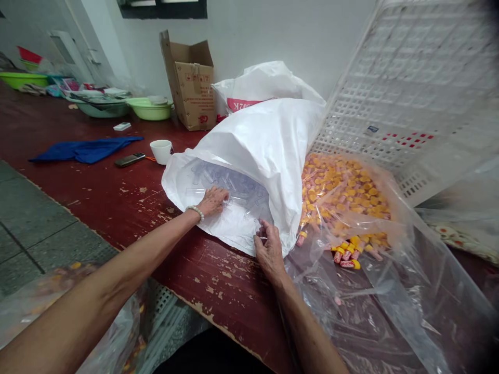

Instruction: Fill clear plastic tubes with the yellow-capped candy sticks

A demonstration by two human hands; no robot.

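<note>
A big white sack [261, 140] lies on its side on the dark red table, its mouth facing me. Clear plastic tubes [234, 182] are heaped inside it. My left hand [213, 200], with a beaded bracelet at the wrist, reaches into the mouth and touches the tubes; its fingers are bent, and what they hold, if anything, is too small to name. My right hand [270, 246] is at the right edge of the opening, fingers curled near the sack's lower lip; whatever is between them cannot be made out.
Clear plastic with many yellow-capped pink pieces [343, 192] lies at the right, below a tilted white crate [405, 98]. Left of the sack are a white cup [161, 151], a phone [130, 159], blue cloth [86, 150] and a cardboard box [195, 93].
</note>
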